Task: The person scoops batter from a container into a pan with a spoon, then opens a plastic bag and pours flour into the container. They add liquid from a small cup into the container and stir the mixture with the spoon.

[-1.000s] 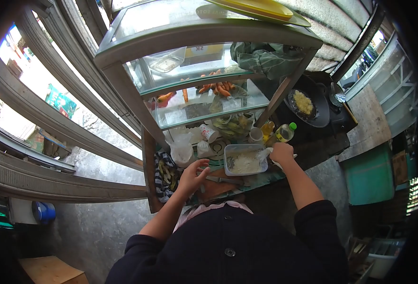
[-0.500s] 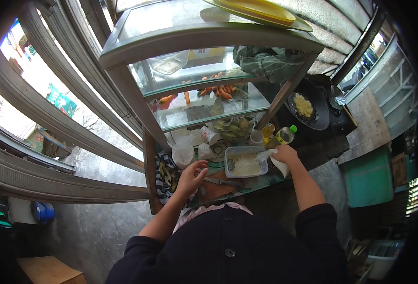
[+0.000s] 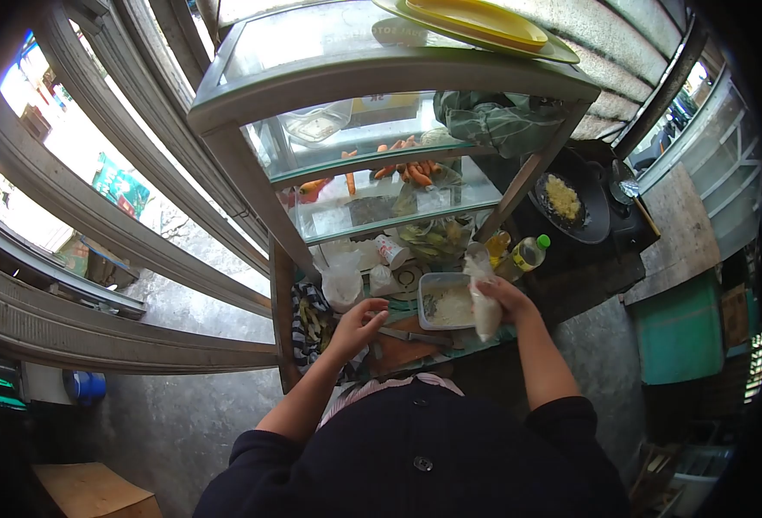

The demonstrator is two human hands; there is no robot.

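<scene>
My right hand (image 3: pixel 509 300) grips a clear plastic bag of white powder (image 3: pixel 486 312), held upright over the right end of a clear plastic tub (image 3: pixel 434 321). Pale flour-like powder lies in the tub, with some darker bits at its left. My left hand (image 3: pixel 359 328) hovers left of the tub, fingers apart and slightly curled, with nothing in it. Beneath and beside it, a knife (image 3: pixel 415 336) rests on a wooden cutting board (image 3: pixel 396 352). A bottle with a green cap (image 3: pixel 529 254) stands just beyond my right hand.
A glass display case (image 3: pixel 398 226) with carrots (image 3: pixel 415 173) rises behind the tub. To the right, a black wok (image 3: pixel 590 220) holds a frying yellow fritter (image 3: pixel 562 198). A white plastic bag (image 3: pixel 341 281) and striped cloth (image 3: pixel 305 324) lie at left. Yellow trays (image 3: pixel 484 22) sit on top.
My right hand has moved left and turned, bringing the powder bag upright to the tub's right end. My left hand stays near the board. The view has shifted slightly.
</scene>
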